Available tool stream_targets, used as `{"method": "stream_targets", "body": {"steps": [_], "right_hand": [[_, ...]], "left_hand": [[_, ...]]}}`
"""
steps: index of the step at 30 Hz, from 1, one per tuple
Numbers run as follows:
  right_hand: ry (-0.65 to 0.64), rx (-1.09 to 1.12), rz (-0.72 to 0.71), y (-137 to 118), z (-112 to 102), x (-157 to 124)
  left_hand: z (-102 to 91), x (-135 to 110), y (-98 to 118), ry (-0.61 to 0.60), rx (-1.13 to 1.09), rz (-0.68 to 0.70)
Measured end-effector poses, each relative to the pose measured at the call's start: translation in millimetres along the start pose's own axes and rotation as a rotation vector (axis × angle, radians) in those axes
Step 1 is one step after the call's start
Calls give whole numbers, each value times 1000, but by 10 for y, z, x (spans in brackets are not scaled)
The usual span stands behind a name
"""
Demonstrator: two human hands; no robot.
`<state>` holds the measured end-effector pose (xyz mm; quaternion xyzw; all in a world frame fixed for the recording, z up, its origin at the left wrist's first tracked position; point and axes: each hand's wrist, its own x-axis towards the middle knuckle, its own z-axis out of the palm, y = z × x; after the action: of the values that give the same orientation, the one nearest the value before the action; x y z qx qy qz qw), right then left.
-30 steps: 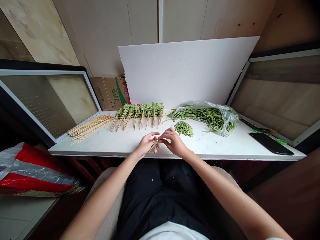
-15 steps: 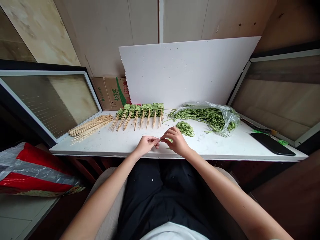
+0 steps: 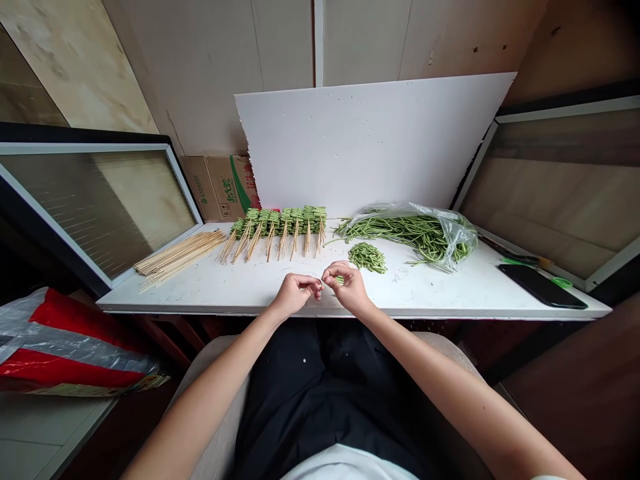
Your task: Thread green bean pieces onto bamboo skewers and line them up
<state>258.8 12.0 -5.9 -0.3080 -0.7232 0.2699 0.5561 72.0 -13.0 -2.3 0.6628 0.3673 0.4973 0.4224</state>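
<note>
Small makeshift food-prep nook; home or shop, can't tell. White table (image 3: 240, 291) with bare skewers (image 3: 180, 257) near left end, bean skewers (image 3: 280, 223) and bagged beans (image 3: 410, 230) along back edge, phone (image 3: 543, 287) by right front corner, printed carton (image 3: 213, 190) by back left corner, panelled wall (image 3: 210, 53).

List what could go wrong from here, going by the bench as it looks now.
1. The pile of cut beans sits loose just beyond the right hand; a brush of the knuckles could scatter it.
2. The bare skewers lie unbundled toward the left end of the white table; a knock might roll some off.
3. The black phone lies near the front edge at right, so a bump could tip it off.
</note>
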Motion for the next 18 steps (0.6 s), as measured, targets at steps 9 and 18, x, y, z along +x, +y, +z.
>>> {"method": "stream_targets", "body": {"steps": [9, 18], "right_hand": [[29, -428, 77, 400, -427, 205], [-87, -743, 85, 604, -524, 142]], "left_hand": [[-53, 25, -62, 19, -437, -257], [-132, 63, -209, 118, -314, -227]]}}
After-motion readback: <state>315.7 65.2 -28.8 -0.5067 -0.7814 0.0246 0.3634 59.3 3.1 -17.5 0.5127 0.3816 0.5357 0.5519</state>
